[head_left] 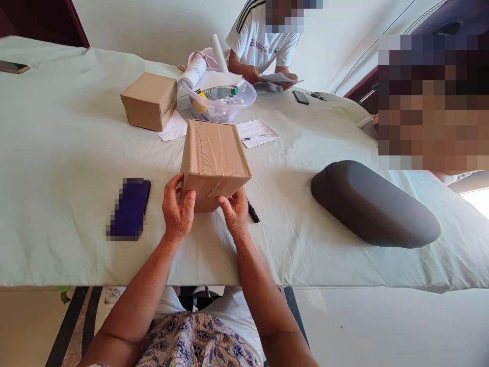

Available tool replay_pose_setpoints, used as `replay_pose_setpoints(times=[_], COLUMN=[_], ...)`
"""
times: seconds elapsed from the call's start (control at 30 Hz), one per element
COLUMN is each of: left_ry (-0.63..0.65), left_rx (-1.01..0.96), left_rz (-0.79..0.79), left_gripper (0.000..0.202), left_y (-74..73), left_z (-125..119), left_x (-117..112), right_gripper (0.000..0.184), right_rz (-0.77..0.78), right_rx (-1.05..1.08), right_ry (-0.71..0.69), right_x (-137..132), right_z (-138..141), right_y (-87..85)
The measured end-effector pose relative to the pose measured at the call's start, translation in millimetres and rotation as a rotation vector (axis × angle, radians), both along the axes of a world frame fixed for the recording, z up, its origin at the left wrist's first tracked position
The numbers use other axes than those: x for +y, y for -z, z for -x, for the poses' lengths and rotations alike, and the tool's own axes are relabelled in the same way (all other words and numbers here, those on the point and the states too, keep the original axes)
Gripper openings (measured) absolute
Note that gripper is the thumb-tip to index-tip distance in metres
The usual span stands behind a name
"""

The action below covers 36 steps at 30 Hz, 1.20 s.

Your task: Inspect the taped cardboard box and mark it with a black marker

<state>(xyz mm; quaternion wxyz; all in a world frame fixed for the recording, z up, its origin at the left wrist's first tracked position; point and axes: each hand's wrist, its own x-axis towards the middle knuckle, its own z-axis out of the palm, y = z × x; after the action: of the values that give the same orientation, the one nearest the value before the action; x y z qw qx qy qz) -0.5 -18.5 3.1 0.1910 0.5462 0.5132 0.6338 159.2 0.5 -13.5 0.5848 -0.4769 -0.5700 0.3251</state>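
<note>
A brown cardboard box (218, 153), its top crossed by shiny tape, is held between my two hands over the middle of the table. My left hand (179, 210) grips its near left side, thumb on the front face and fingers around the side. On the near right, my right hand (234, 210) holds it the same way, with its fingers partly hidden behind the box. Whether the bottom of the box rests on the cloth or is lifted, I cannot tell. A black marker pen (252, 211) lies just right of my right hand.
Behind stand another cardboard box (147, 102) and a clear plastic basin (244, 99) with paper rolls and bottles. A printed sheet (263, 136) with a pen lies behind the held box. A dark blue phone (130, 209) is left, a dark padded seat (376, 204) right. Two people sit across.
</note>
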Motion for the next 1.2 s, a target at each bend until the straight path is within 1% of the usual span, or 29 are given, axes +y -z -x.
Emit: replay_pose_setpoints(times=[0.07,0.13,0.27,0.33,0.4,0.5,0.57,0.67,0.77,0.83,0.9,1.0,1.13,1.2], left_ry=[-0.001,-0.004,0.004,0.016,0.02,0.017,0.027,0.033,0.021,0.011,-0.001,-0.006,0.043,0.068], left_rx=[0.011,0.026,0.001,-0.036,-0.065,-0.061,-0.035,0.014,0.04,0.029,0.0,-0.073,-0.189,-0.224], left_rz=[0.017,0.034,0.093,0.123,0.134,0.149,0.182,0.253,0.3,0.316,0.337,0.33,0.238,0.212], left_gripper=[0.056,0.06,0.065,0.066,0.067,0.072,0.076,0.085,0.09,0.088,0.085,0.083,0.079,0.078], left_y=[2.8,5.0,7.2,8.2,9.8,13.2,15.4,17.5,18.0,17.8,17.3,16.0,13.2,11.5], left_z=[-1.1,-2.3,-2.3,-0.8,0.9,2.2,1.6,-0.4,-1.4,-0.9,0.4,3.2,5.4,4.9], left_x=[1.6,3.1,5.6,7.1,9.0,11.9,13.3,14.2,14.2,14.4,15.1,17.0,19.0,18.8], right_gripper=[0.06,0.061,0.05,0.047,0.046,0.049,0.047,0.038,0.03,0.028,0.029,0.03,0.018,0.016], right_rz=[0.115,0.178,0.22,0.236,0.255,0.288,0.291,0.251,0.195,0.172,0.154,0.105,-0.019,-0.084], right_rx=[-0.038,-0.08,-0.135,-0.146,-0.173,-0.325,-0.457,-0.575,-0.597,-0.591,-0.573,-0.494,-0.327,-0.264], right_ry=[-0.035,-0.049,-0.054,-0.088,-0.151,-0.233,-0.221,-0.16,-0.141,-0.136,-0.138,-0.144,-0.102,-0.067], right_x=[-0.3,-1.3,-2.0,-1.2,-0.1,0.8,0.8,0.8,1.4,1.7,1.8,0.8,-3.1,-5.7], right_z=[-0.2,0.2,-2.6,-7.0,-12.2,-17.0,-16.4,-13.3,-12.6,-14.0,-15.4,-16.0,-13.6,-11.9], right_y=[-1.3,-4.4,-10.0,-11.0,-10.9,-8.6,-6.0,-1.0,3.4,5.0,4.8,0.2,-12.5,-19.1])
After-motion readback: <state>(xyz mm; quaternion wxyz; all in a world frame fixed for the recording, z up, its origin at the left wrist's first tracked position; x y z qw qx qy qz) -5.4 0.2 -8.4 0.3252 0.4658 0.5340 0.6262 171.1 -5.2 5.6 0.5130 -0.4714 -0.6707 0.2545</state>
